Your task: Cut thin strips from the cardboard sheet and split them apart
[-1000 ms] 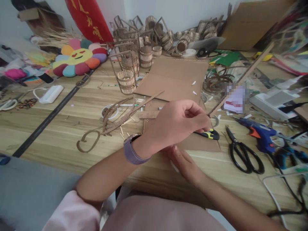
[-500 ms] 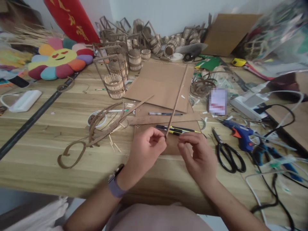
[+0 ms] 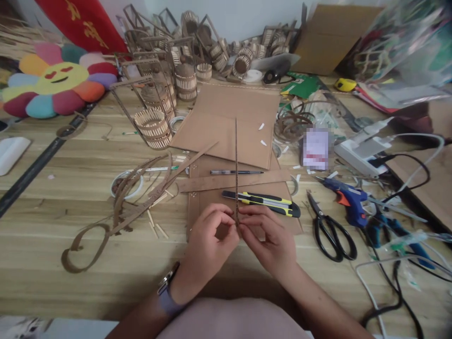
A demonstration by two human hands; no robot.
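A thin brown strip (image 3: 236, 155) points away from me over the cardboard, seen nearly edge-on. My left hand (image 3: 215, 240) pinches its near end between thumb and fingers. My right hand (image 3: 270, 240) is closed on the same end from the other side, the fingertips of both hands almost meeting. Just beyond the hands lie a yellow-and-black utility knife (image 3: 271, 203), a wider flat brown strip (image 3: 212, 181) and a pen (image 3: 226, 172). These rest on cardboard sheets (image 3: 226, 113). What the fingertips cover is hidden.
Black-handled scissors (image 3: 332, 233), a blue glue gun (image 3: 348, 200) and a power strip (image 3: 363, 150) with cables lie at right. Curled brown strips (image 3: 127, 197) lie at left. Small slatted buckets (image 3: 153, 127) stand behind, near a flower cushion (image 3: 63, 80).
My right hand has moved in and taken hold of the strip's near end beside my left. The strip has swung from slanting right to nearly straight ahead. The view has shifted slightly.
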